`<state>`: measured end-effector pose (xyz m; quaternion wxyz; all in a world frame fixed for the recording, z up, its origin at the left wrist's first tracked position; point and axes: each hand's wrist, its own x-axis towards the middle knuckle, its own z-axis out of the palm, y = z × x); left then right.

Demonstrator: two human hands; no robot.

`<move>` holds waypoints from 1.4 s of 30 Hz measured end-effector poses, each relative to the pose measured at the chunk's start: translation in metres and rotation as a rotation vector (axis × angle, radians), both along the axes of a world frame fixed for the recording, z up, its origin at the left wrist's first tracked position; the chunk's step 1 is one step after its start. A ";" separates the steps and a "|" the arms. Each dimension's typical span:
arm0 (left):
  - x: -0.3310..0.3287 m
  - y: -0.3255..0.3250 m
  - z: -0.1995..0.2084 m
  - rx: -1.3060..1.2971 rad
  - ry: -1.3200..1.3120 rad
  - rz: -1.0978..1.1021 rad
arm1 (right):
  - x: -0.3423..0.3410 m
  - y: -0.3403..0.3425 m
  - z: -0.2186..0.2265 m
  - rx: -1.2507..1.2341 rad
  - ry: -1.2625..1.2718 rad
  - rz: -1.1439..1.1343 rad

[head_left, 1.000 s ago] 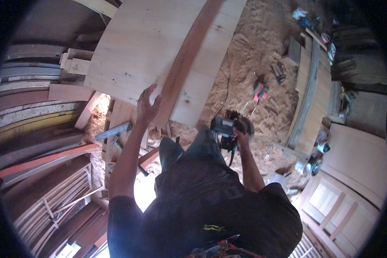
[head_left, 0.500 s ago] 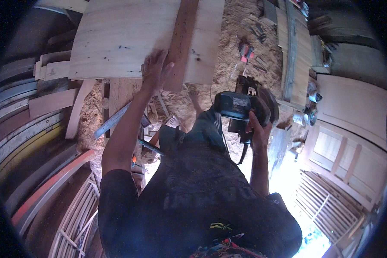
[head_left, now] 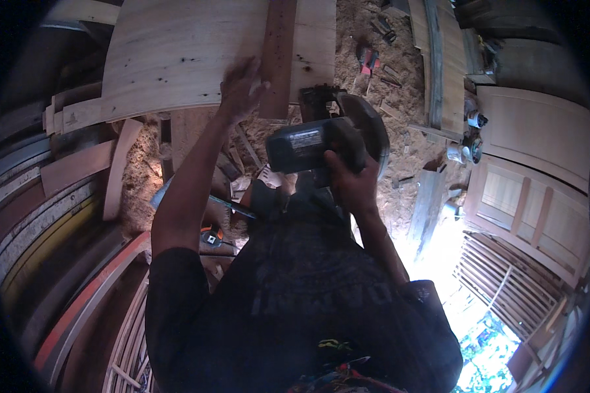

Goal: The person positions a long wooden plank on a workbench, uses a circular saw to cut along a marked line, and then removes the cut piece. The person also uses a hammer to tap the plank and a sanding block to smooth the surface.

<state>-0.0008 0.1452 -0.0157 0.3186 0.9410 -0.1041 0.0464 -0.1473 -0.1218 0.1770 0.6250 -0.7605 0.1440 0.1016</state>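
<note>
White glare [head_left: 437,263] breaks the dimness (lower right).

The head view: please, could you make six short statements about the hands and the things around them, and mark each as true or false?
1. The right hand holds a black power tool. True.
2. The left hand is near the left edge of the brown strip. True.
3. Both hands hold the power tool. False: only the right hand does.
4. The ground right of the pale sheet is strewn with shavings. True.
5. The strip lies on the ground. False: it lies on the sheet.
6. The red thing is on the sheet. False: it is on the ground.
</note>
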 end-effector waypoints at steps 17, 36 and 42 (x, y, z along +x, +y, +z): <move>0.000 0.006 0.008 0.051 -0.076 -0.117 | 0.008 0.064 -0.006 0.102 0.090 -0.010; 0.000 0.006 0.012 -0.045 -0.038 -0.100 | 0.012 0.063 -0.008 0.019 0.129 0.012; 0.000 0.007 0.015 -0.034 -0.049 -0.110 | 0.011 0.060 -0.017 0.054 0.040 0.036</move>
